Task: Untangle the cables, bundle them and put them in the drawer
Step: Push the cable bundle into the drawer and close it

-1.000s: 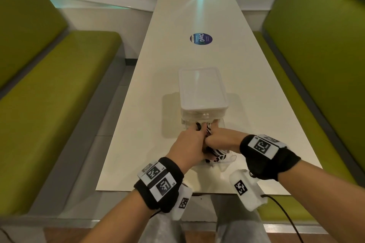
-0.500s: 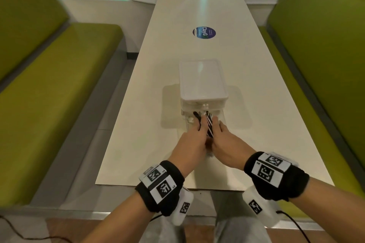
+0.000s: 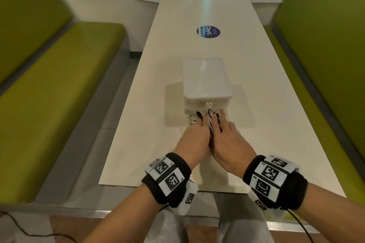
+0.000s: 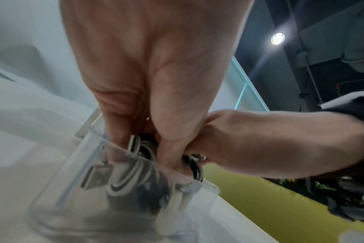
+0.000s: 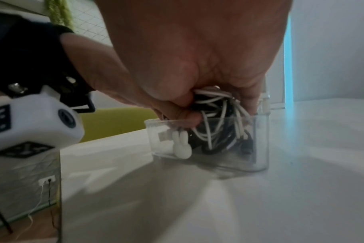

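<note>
A bundle of black and white cables (image 3: 210,119) sits partly inside a clear plastic drawer (image 3: 187,117) pulled out of a small white drawer box (image 3: 206,79) on the table. My left hand (image 3: 199,126) and right hand (image 3: 219,124) lie side by side over the drawer, both gripping the bundle. In the left wrist view my left hand (image 4: 143,143) reaches into the drawer (image 4: 206,189), beside a USB plug (image 4: 96,176) and white cable loops (image 4: 127,174). In the right wrist view my right hand (image 5: 214,105) pinches the cables (image 5: 218,125) above a white rabbit-shaped tie (image 5: 181,144).
The long cream table (image 3: 266,124) carries a round blue sticker (image 3: 208,32) beyond the box. Green benches (image 3: 49,85) line both sides. The table's near edge lies just under my wrists.
Both hands have moved forward from near the table's front edge, carrying the cable bundle down into the pulled-out clear drawer.
</note>
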A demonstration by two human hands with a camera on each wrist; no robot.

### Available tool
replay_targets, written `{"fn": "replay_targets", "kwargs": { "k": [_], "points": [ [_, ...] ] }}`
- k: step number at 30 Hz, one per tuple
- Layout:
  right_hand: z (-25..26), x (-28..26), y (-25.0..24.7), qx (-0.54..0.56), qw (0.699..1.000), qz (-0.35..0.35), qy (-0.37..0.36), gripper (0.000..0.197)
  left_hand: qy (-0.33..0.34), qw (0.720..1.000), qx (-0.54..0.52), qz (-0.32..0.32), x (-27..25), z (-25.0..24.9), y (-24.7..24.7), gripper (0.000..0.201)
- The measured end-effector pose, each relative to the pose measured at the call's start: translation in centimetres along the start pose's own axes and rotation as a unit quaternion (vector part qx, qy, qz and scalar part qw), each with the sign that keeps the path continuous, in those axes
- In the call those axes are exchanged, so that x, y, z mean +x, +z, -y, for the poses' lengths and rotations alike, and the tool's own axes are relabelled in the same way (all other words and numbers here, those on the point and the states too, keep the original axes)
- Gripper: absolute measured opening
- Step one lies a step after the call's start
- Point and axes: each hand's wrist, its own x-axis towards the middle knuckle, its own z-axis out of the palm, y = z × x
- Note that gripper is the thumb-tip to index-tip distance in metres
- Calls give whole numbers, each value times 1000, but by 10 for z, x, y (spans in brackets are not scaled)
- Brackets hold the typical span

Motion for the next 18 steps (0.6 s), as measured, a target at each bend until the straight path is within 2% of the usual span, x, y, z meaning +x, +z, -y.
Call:
{"fn": "replay_targets", "kwargs": {
  "k": [2,6,8,11,15,18],
  "points": [
    [-5,1,-10,-25,1000,-5,7,67,0,1000,-1,5,2,0,0,75],
    [-17,-1,-6,-99,990,8,-102,56,-9,1000,-16,6,3,1,3,79],
    [-20,-3,-4,-114,988,3,-106,55,-7,1000,-21,2,3,2,4,78],
    [-20,-1,1,-78,991,7,-104,59,-6,1000,-23,-2,2,3,4,79],
    [-19,6,2,-17,998,23,-61,69,-3,999,-42,-1,-1,4,6,89],
    [-18,10,-5,-32,998,41,-47,68,-1,999,-37,-4,2,4,10,94]
  ]
}}
